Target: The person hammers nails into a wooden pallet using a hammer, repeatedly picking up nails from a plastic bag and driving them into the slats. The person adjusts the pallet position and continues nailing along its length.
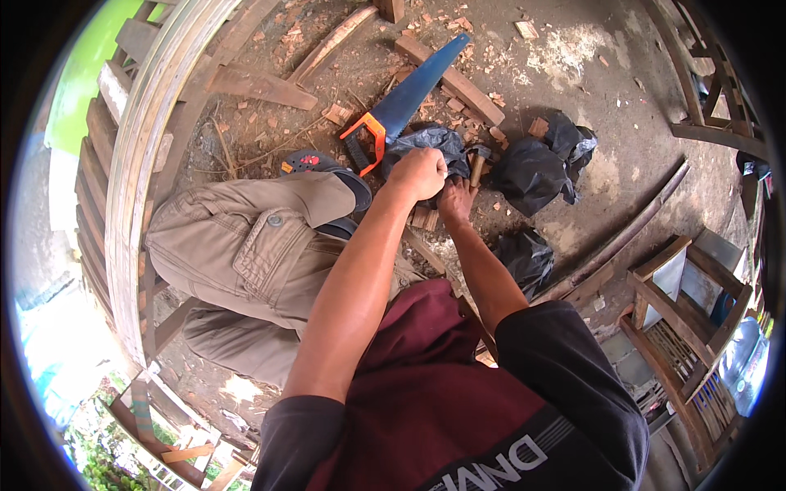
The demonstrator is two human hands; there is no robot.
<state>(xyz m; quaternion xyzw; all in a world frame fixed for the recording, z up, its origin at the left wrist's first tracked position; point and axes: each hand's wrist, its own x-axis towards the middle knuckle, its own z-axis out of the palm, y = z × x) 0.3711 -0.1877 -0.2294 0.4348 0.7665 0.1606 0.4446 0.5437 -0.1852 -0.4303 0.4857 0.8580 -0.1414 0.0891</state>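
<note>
My left hand is closed in a fist on the edge of a crumpled black plastic bag lying on the ground in front of me. Close beside it, my right hand reaches down at the bag's opening; its fingers are partly hidden. Just right of the bag, a hammer with a wooden handle lies near my right hand. A handsaw with a blue blade and an orange and black handle lies beyond my left hand, its blade across a wooden beam.
More black plastic bags lie to the right, one near my right forearm. Wooden beams and reddish wood chips are scattered ahead. A long curved strip crosses the floor at right. A wooden frame stands at the right, slatted furniture at left.
</note>
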